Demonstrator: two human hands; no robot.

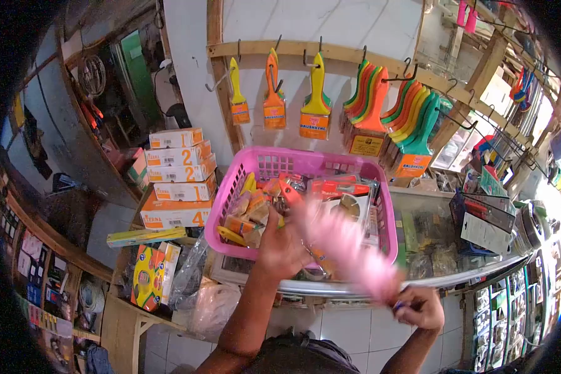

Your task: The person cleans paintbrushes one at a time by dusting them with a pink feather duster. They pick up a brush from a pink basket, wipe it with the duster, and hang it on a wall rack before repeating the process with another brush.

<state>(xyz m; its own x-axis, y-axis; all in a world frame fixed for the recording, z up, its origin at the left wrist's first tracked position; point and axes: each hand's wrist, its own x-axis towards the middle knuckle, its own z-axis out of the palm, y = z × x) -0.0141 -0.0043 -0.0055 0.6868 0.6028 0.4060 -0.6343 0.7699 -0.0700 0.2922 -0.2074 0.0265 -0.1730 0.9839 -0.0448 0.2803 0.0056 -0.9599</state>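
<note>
My right hand [420, 308] is closed around the handle end of a pink fluffy duster [340, 243], which is smeared by motion. The duster slants up and left across the front of a pink plastic basket [230, 252]. At the basket's near rim is my left hand [285, 249], its thumb stretched upward and apart from the other fingers, which the duster partly hides. Inside the basket lie small packaged goods [249, 215], a red-orange handled item [289, 191] and a red-and-white blister pack [340, 188] with a disc.
The basket stands on a glass display counter [411, 202]. To its left is a stack of orange-and-white boxes [179, 192], with a yellow box [148, 277] in front. Paintbrushes [316, 93] hang from wall hooks above. A blue rack [483, 221] holds packages at right.
</note>
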